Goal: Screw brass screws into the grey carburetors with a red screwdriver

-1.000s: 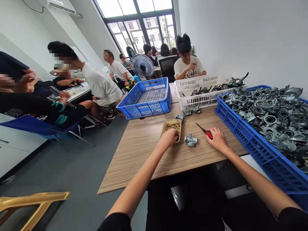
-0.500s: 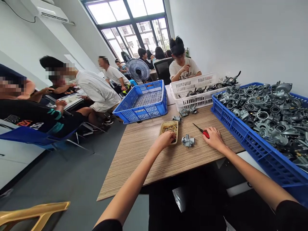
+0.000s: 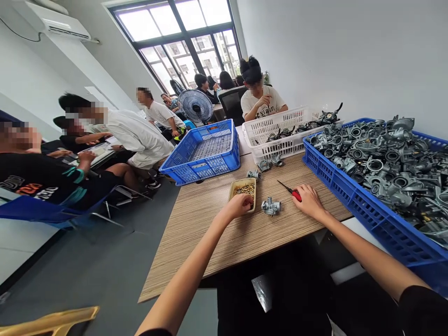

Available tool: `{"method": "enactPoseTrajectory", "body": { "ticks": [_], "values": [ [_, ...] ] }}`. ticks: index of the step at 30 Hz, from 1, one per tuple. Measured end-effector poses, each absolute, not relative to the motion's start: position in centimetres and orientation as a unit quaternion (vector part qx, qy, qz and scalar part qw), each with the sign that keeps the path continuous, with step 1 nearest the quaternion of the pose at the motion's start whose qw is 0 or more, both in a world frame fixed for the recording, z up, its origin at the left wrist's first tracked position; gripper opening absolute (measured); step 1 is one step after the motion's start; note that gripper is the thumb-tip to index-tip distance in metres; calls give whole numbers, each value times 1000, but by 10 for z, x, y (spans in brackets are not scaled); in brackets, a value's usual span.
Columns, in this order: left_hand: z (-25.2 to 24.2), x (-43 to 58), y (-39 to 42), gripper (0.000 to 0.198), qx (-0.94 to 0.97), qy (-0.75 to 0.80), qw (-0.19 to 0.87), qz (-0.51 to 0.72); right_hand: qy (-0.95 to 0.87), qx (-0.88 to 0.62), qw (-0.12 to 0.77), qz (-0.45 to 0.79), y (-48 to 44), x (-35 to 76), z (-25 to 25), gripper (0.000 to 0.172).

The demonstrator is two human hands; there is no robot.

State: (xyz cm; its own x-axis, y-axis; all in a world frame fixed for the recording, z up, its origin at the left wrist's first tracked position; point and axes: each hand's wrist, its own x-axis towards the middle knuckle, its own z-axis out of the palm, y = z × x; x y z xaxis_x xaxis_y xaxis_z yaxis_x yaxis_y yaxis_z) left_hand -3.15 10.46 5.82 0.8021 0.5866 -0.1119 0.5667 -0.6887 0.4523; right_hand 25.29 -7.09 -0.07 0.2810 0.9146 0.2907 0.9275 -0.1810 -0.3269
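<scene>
My left hand (image 3: 239,204) rests on the near end of a small tan tray (image 3: 234,187) of brass screws, fingers curled into it; what they pinch is too small to see. My right hand (image 3: 308,201) lies on the wooden table (image 3: 210,224), closed round the red handle of a screwdriver (image 3: 289,190) whose dark shaft points away to the left. A small grey metal carburetor body (image 3: 270,206) sits on the table between my hands, touched by neither.
A blue crate (image 3: 353,200) heaped with grey metal castings fills the right. A white basket (image 3: 280,133) of parts and an empty blue crate (image 3: 205,151) stand further back, loose castings (image 3: 266,164) before them. Several people sit at left and behind; a fan (image 3: 196,105) stands there.
The camera has tilted and shifted, so everything sits a little lower and to the left. My hands have stayed on the screw tray and the screwdriver.
</scene>
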Motion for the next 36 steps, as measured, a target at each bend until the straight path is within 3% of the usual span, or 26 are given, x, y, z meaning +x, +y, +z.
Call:
{"method": "enactPoseTrajectory", "body": {
  "ticks": [18, 31, 36],
  "values": [
    [50, -47, 115, 20, 870, 380, 301, 95, -599, -772, 215, -10, -73, 249, 5, 26],
    [47, -41, 114, 15, 937, 332, 112, -8, -601, -772, 208, -14, -72, 251, 3, 28],
    [47, -37, 113, 13, 944, 318, 91, -19, -599, -775, 201, -15, -72, 250, 3, 28]
  ]
}}
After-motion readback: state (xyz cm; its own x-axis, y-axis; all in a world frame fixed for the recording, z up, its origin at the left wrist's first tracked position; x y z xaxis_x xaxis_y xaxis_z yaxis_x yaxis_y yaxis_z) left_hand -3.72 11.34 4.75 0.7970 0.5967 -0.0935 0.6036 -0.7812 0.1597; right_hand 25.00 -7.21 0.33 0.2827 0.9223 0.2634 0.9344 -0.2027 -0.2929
